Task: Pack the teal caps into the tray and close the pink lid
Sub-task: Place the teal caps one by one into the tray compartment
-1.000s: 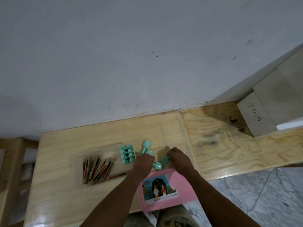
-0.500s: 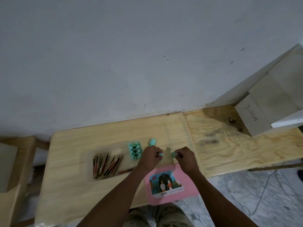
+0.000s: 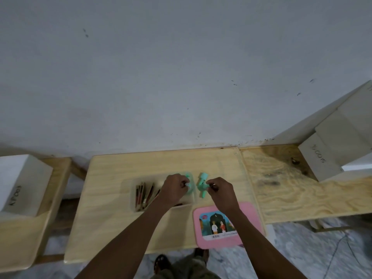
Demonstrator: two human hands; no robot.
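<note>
Your left hand (image 3: pixel 174 189) sits over the right end of the tray (image 3: pixel 138 183), fingers curled in a closed grip on a small pale piece at the fingertips; what that piece is I cannot tell through the blur. Teal caps (image 3: pixel 189 178) show just past those fingertips, at 1 o'clock from the hand, inside the tray's right end. The tray's left part holds a row of dark red and brown sticks (image 3: pixel 144 193), at 9 o'clock from your left hand.

Your right hand (image 3: pixel 219 191) is on the desk (image 3: pixel 112 218) just right of the tray, fingers pinched together beside a loose cluster of caps (image 3: pixel 202 185). That cluster lies outside the tray, at 9 o'clock from the right hand and touching its fingertips; whether the grip holds one of them I cannot tell.

The pink lid (image 3: pixel 252 216) lies flat on the desk at 6 o'clock from your right hand, picture side up, near the front edge, with your right forearm crossing over it. It is apart from the tray, which is open.
</note>
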